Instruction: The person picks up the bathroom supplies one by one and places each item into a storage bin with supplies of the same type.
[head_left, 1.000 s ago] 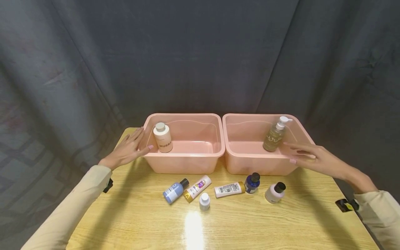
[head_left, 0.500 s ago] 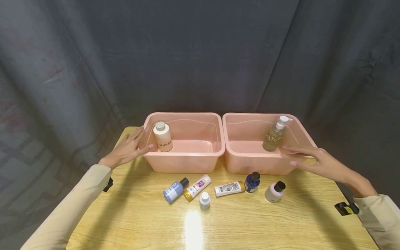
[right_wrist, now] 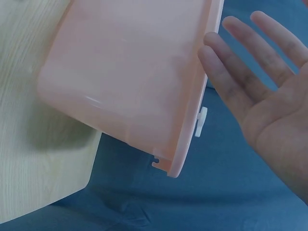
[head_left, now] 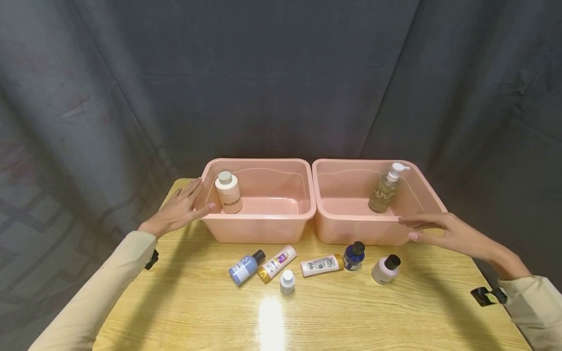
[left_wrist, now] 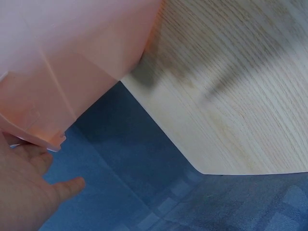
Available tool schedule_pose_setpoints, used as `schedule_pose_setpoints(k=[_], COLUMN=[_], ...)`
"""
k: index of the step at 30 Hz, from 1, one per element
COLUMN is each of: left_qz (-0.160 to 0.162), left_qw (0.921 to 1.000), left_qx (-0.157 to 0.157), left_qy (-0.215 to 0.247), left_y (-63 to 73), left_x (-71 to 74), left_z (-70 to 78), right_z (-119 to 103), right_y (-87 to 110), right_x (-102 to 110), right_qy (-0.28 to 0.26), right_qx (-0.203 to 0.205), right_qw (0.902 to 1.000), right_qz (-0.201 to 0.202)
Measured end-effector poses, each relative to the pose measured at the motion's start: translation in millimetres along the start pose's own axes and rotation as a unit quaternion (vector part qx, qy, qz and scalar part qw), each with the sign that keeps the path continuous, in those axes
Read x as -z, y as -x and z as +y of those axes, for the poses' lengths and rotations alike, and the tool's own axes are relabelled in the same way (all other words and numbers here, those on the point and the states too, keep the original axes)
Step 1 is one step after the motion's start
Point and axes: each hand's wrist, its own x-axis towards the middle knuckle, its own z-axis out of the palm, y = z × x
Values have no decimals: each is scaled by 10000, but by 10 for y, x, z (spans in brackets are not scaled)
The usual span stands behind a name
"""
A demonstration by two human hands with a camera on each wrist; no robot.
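My left hand (head_left: 177, 209) lies on the left rim of the left pink bin (head_left: 254, 229), its fingers straight and its thumb spread over the front corner. In the left wrist view that hand (left_wrist: 29, 185) is at the bin's edge. A white bottle marked MURRA (head_left: 229, 195) stands inside, close to the thumb. At the front right corner of the right pink bin (head_left: 360, 231) hovers my right hand (head_left: 443, 231), holding nothing. The right wrist view shows its fingers (right_wrist: 236, 79) extended and spread beside the rim. A clear pump bottle (head_left: 383, 195) with a white pump stands in this bin.
In front of the bins on the wooden table (head_left: 210, 317) are a blue bottle (head_left: 245, 269), two tubes with gold caps, (head_left: 277, 263) a small white bottle (head_left: 287, 282), a dark blue bottle (head_left: 352, 257) and a pale bottle with a black cap (head_left: 384, 272). A dark curtain (head_left: 281, 87) hangs behind.
My right hand has drawn back slightly toward the front from over the right bin's corner, its fingers now nearer the front rim. The left hand and the bottles have stayed put.
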Motion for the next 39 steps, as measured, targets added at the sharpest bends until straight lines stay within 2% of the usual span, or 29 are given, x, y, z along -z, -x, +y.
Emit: schedule_pose_setpoints(k=[5,8,12,16,22,33,39], left_qz=[18,33,10,-6,20,8,3], left_qw=[10000,10000,10000,10000,10000,10000,10000], left_qx=[1,5,29,31,20,17,32], left_qy=[-43,-64,-30,-11,-26,-36,4], left_y=[-6,-5,-5,-7,-8,-11,-10], left_x=[2,6,7,-3,-16,-13,-9], left_z=[-1,-1,-3,-4,-13,-4,7], right_z=[18,45,93,127,170,304,358], right_y=[5,5,2,6,-3,0,-6], right_x=[-35,-70,-131,-186,-263,-342,-431], right_qy=[-73,-327,-701,-873,-1086,-1562,-1979], right_qx=[65,103,355,502,487,508,279], right_qw=[9999,9992,9961,9939,9913,9810,9722], right_qz=[-125,-226,-396,-457,-569,-1032,-1224])
